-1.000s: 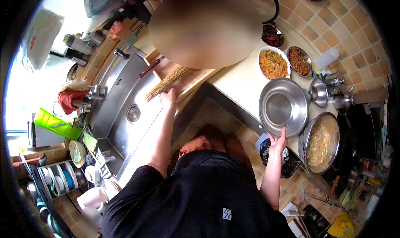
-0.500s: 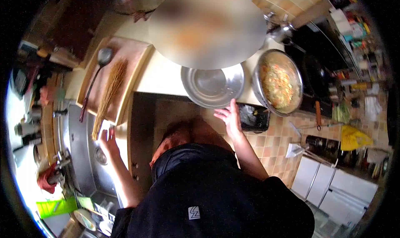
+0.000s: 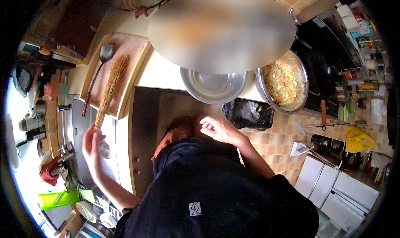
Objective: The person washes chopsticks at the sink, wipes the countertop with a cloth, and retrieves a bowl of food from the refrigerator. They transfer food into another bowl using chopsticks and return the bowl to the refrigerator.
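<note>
My left hand (image 3: 91,141) is closed around the thin lower end of a bamboo pot brush (image 3: 111,88). The brush's bristles lie spread on a wooden board with a raised rim (image 3: 135,80). Beside it on the board rests a long-handled metal ladle (image 3: 95,77). My right hand (image 3: 220,129) hovers in front of my body with loosely bent fingers, holding nothing. Above that hand stands a steel basin (image 3: 212,97) at the counter edge, partly covered by a blurred patch. To its right is a steel bowl of shredded vegetable mixture (image 3: 284,86).
A sink (image 3: 109,163) lies beneath my left arm. A black-lined bin (image 3: 246,115) stands below the counter. The stove (image 3: 321,67) is at the right, with a yellow bag (image 3: 360,139) hanging further right. Dishes stand at lower left.
My left hand has moved left and onto the brush's end, closing on it. My right hand has drawn back from the basin's rim toward my body, its fingers more bent.
</note>
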Tool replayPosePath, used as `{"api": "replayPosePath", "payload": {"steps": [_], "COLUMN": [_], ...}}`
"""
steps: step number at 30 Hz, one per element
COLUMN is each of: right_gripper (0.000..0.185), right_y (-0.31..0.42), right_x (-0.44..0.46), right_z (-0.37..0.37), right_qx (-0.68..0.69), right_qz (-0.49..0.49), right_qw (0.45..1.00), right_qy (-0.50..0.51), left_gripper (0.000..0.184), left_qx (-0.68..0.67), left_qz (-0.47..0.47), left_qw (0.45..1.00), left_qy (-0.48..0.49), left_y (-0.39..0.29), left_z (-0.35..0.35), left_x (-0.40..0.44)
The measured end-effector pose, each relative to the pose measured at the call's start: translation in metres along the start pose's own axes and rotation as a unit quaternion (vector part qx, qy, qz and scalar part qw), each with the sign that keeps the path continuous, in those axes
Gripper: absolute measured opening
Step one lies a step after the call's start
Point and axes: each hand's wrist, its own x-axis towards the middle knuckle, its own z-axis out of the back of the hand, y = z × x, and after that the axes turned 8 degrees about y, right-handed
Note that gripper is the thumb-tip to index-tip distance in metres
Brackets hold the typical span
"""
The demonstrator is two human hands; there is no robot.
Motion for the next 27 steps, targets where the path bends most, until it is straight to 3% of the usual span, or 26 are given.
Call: {"api": "replayPosePath", "payload": {"steps": [2,3,4,5,6,7,8,9,10,11,13,14,15,16,17,18,19,20,21,22,23,24,25,27], "right_gripper": [0.033,0.033,0.032,0.032,0.033,0.033,0.033,0.033,0.033,0.033,0.032,0.03,0.029,0.027,0.026,0.025,0.023,0.024,0.024,0.025,0.027,0.027,0.025,0.023], "right_y": [0.016,0.019,0.023,0.026,0.021,0.018,0.015,0.015,0.02,0.027,0.043,0.05,0.056,0.06,0.062,0.066,0.069,0.073,0.074,0.071,0.071,0.074,0.083,0.092], "right_x": [0.003,0.008,0.012,0.016,0.02,0.022,0.025,0.027,0.026,0.023,0.021,0.017,0.014,0.008,0.002,-0.004,-0.005,-0.002,-0.007,-0.008,-0.002,0.0,0.006,0.008], "right_z": [0.003,0.002,0.0,-0.002,-0.007,-0.012,-0.016,-0.02,-0.019,-0.02,-0.022,-0.026,-0.03,-0.04,-0.049,-0.051,-0.052,-0.056,-0.06,-0.067,-0.073,-0.075,-0.08,-0.091], "right_qx": [0.065,0.087,0.108,0.129,0.105,0.072,0.039,0.009,0.019,0.036,0.061,0.04,0.01,0.055,0.098,0.116,0.133,0.148,0.166,0.105,0.045,-0.063,-0.085,0.052], "right_qz": [0.009,0.011,0.011,0.012,0.014,0.031,0.048,0.065,0.066,0.055,0.057,0.047,0.049,0.051,0.047,0.054,0.058,0.055,0.042,0.053,0.07,0.108,0.157,0.074], "right_qw": [0.996,0.993,0.99,0.985,0.986,0.987,0.987,0.987,0.984,0.986,0.982,0.983,0.979,0.976,0.97,0.962,0.954,0.944,0.941,0.947,0.95,0.947,0.936,0.933], "right_qy": [0.052,0.073,0.094,0.114,0.132,0.139,0.145,0.148,0.162,0.154,0.168,0.175,0.198,0.207,0.219,0.24,0.263,0.289,0.291,0.297,0.301,0.296,0.303,0.348], "left_gripper": [0.046,0.043,0.036,0.031,0.03,0.03,0.029,0.029,0.037,0.046,0.064,0.071,0.074,0.076,0.077,0.068,0.058,0.049,0.04,0.031,0.023,0.029,0.035,0.045], "left_qx": [0.007,-0.224,-0.445,-0.628,-0.501,-0.352,-0.19,-0.02,0.217,0.443,0.291,0.039,-0.092,-0.186,-0.305,-0.415,-0.441,-0.419,-0.365,-0.245,-0.092,0.098,0.293,0.183], "left_qz": [-0.027,-0.099,-0.197,-0.286,-0.179,-0.059,0.069,0.197,0.272,0.302,0.3,0.191,0.152,0.013,-0.158,-0.341,-0.387,-0.275,-0.068,0.151,0.274,0.239,0.2,0.158], "left_qw": [0.999,0.969,0.871,0.705,0.841,0.934,0.978,0.972,0.937,0.839,0.903,0.98,0.984,0.98,0.936,0.84,0.808,0.864,0.914,0.936,0.943,0.959,0.929,0.96], "left_qy": [-0.019,-0.019,0.075,0.164,0.095,0.02,-0.058,-0.128,-0.022,0.092,0.099,-0.03,0.018,0.065,0.082,0.076,0.059,-0.048,-0.163,-0.202,-0.163,-0.12,-0.102,-0.14], "left_y": [-0.035,-0.033,-0.024,-0.025,-0.011,0.017,0.052,0.081,0.095,0.109,0.182,0.056,0.009,-0.004,0.005,0.008,0.016,0.038,0.066,0.095,0.108,0.085,0.061,0.061], "left_z": [0.038,0.059,0.071,0.077,0.083,0.086,0.087,0.083,0.076,0.068,0.115,0.072,0.08,0.097,0.107,0.102,0.097,0.081,0.069,0.053,0.032,0.017,0.003,-0.007], "left_x": [-0.028,-0.038,-0.05,-0.061,-0.071,-0.08,-0.089,-0.097,-0.109,-0.122,-0.165,-0.167,-0.195,-0.22,-0.241,-0.252,-0.259,-0.27,-0.273,-0.282,-0.294,-0.305,-0.315,-0.333]}}
